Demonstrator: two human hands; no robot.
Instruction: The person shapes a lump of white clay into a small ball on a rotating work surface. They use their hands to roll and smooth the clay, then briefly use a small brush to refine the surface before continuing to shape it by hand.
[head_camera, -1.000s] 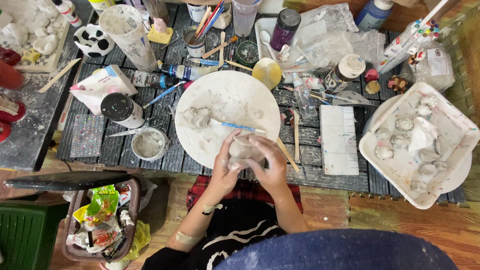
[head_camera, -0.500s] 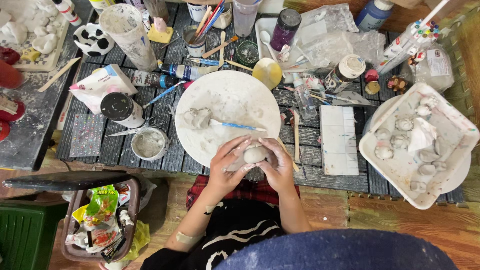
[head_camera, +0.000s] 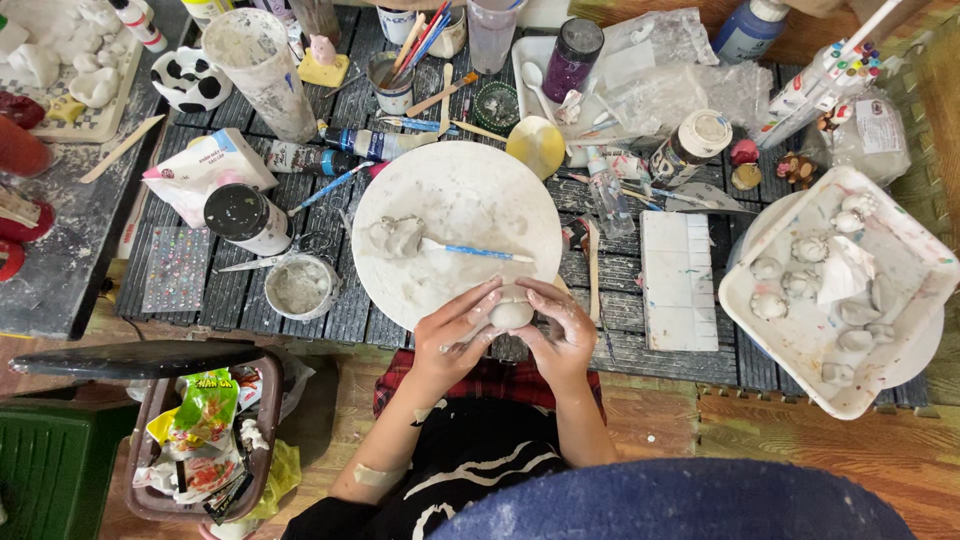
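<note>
Both hands on the clay ball (head_camera: 512, 310) at 6 o'clock of the white round board (head_camera: 460, 225): left hand (head_camera: 452, 335) and right hand (head_camera: 565, 330) fingers cupped narrow around it. Ball looks smooth, no features yet, so shaping seems early. Spare clay lump (head_camera: 393, 237) and blue-handled tool (head_camera: 475, 252) sit at board's 9 o'clock; finished pieces fill white tray (head_camera: 900, 250) at bench 3 o'clock.

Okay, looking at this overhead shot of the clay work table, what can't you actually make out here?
- Head view: the underside of the clay ball is covered by the left hand and right hand.
- The green bin is cut off by the left and bottom edges.
- The small clay pieces in the white square tray are too small to tell their shapes.
- The tip of the blue-handled tool is buried in the grey clay lump.
</note>
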